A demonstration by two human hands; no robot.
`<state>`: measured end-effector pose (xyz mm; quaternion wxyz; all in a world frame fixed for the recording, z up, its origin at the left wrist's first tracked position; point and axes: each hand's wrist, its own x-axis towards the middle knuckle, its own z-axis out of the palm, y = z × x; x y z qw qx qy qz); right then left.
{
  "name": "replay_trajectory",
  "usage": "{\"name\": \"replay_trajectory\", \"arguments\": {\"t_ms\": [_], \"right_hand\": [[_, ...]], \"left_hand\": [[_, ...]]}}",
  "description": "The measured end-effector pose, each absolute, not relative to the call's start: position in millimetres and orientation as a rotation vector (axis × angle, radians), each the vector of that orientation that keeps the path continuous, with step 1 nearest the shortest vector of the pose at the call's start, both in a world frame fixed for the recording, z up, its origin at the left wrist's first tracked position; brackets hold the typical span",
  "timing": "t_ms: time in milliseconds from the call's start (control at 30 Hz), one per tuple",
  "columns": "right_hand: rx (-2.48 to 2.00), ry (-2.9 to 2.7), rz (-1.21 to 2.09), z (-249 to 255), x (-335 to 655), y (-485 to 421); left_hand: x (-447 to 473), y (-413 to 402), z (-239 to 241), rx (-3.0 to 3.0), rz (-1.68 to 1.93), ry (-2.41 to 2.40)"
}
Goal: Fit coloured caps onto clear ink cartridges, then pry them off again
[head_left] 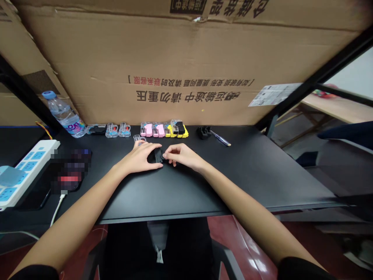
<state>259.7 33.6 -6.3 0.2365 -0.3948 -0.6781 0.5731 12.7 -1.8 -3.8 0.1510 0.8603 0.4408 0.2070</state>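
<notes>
A small black plastic part (159,156) is at the middle of the black table, between my two hands. My left hand (142,158) curves round it from the left, thumb below and fingers above, and holds it by its edges. From the right, my right hand (184,156) is closed in a pinch at the part's right edge; what its fingertips grip is too small to make out. Just beyond my left fingers lies a clear plastic piece (139,138), partly covered by the hand.
Along the back stand clear cases (124,130), pink pieces (159,130) and yellow pieces (183,130). Black parts (204,132) and a screwdriver (220,138) lie right of them. A water bottle (65,114), power strip (29,167) and phone (72,171) with cable occupy the left. Cardboard (186,58) walls the back.
</notes>
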Motion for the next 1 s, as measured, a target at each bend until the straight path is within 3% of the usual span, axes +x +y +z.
{"name": "replay_trajectory", "arguments": {"t_ms": [733,900,1000], "right_hand": [[-1.074,-1.474,1.785,-3.4,244.1,20.9],[-1.073,-1.618,1.681,-7.2,246.5,23.1],[-1.075,-1.792,1.442,-8.5,250.0,26.6]], "left_hand": [[19.0,-3.9,-0.6,2.503,0.638,1.219],[16.4,-6.3,6.5,2.481,0.657,1.24],[8.2,-4.3,13.5,2.465,0.752,1.351]]}}
